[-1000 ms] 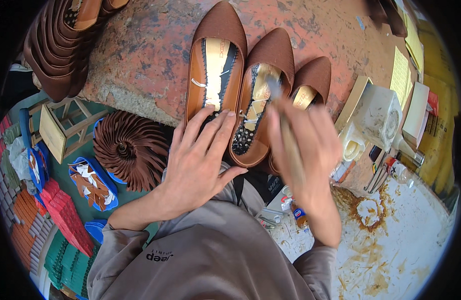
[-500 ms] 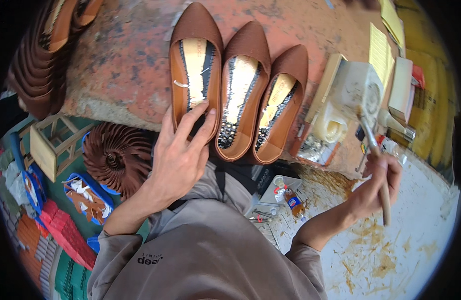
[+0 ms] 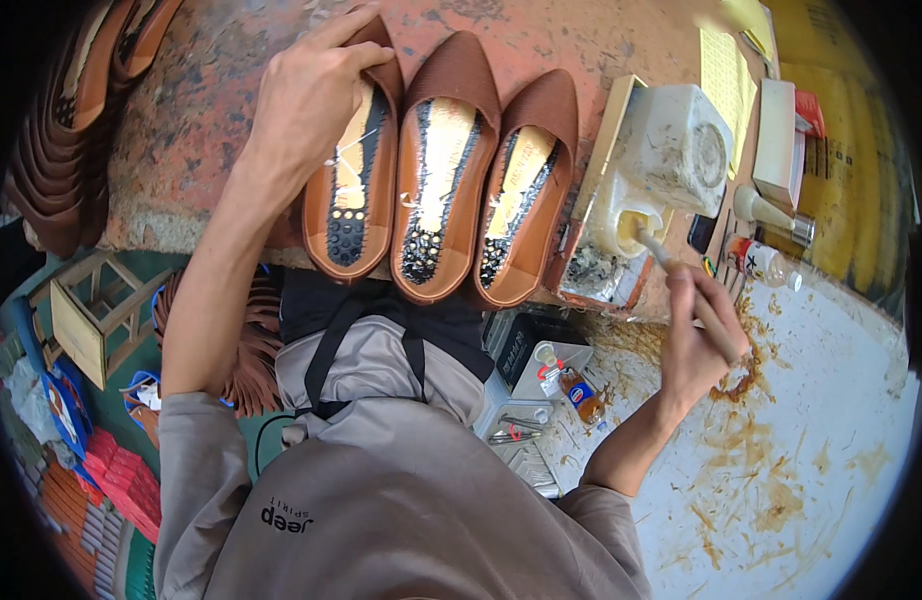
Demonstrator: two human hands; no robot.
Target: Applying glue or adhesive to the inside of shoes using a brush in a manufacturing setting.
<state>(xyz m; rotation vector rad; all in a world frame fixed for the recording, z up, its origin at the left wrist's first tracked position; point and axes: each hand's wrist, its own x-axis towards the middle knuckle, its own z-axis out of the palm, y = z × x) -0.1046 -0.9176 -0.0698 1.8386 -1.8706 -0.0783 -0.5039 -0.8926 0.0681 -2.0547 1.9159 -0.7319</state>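
Observation:
Three brown pointed slip-on shoes lie side by side, toes away from me: a left shoe [image 3: 376, 215], a middle shoe [image 3: 467, 80] and a right shoe [image 3: 543, 110]. Inside are gold insoles edged in black, with glossy wet-looking patches in the middle and right shoes. My left hand [image 3: 316, 95] is closed over the toe of the left shoe, its fingers curled across the upper. My right hand [image 3: 703, 335] grips a wooden-handled brush [image 3: 716, 332]. The brush's tip is in the mouth of a white plastic jug [image 3: 671, 130] lying on its side; its bristles are hidden.
The shoes rest on a worn red worktable [image 3: 221, 130]. More brown shoes [image 3: 56, 180] are stacked at the left. Past the jug are a hammer [image 3: 776, 212], a box [image 3: 778, 135] and a plastic bottle [image 3: 766, 262]. A wooden stool [image 3: 86, 320] stands below left.
My left hand has moved from the heel of the left shoe up to its toe. My right hand has brought the brush leftward, its tip now in the jug's mouth.

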